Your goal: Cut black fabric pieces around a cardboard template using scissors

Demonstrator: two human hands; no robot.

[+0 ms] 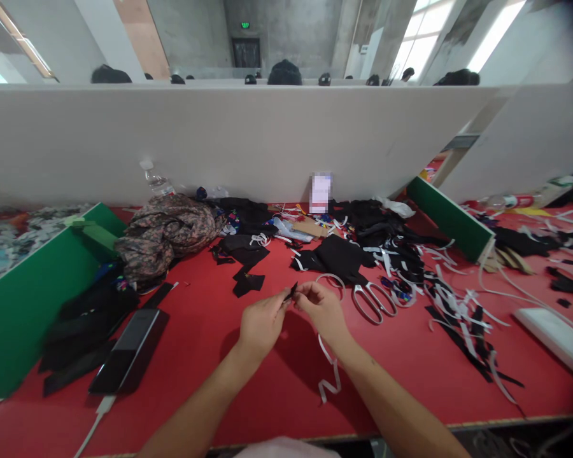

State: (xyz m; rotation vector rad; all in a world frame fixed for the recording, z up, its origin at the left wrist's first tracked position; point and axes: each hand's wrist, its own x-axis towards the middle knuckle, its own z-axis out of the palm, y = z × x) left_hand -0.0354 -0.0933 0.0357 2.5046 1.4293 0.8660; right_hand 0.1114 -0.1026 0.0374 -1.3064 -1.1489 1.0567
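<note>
Over the red table point(205, 356), my left hand point(261, 323) and my right hand point(322, 308) meet. Both pinch a small black fabric piece point(291, 291) between their fingertips. A white elastic strip point(328, 366) hangs down from under my right hand onto the table. Silver scissors point(373, 300) lie just right of my right hand. Black fabric pieces point(339, 257) lie beyond the hands.
A black phone point(127, 350) with a white cable lies at the left, beside dark cloth and a green divider point(33, 286). A patterned bag point(167, 232) and a water bottle point(156, 181) stand at the back. Scraps and white strips point(451, 305) litter the right side. A white partition point(267, 140) closes the back.
</note>
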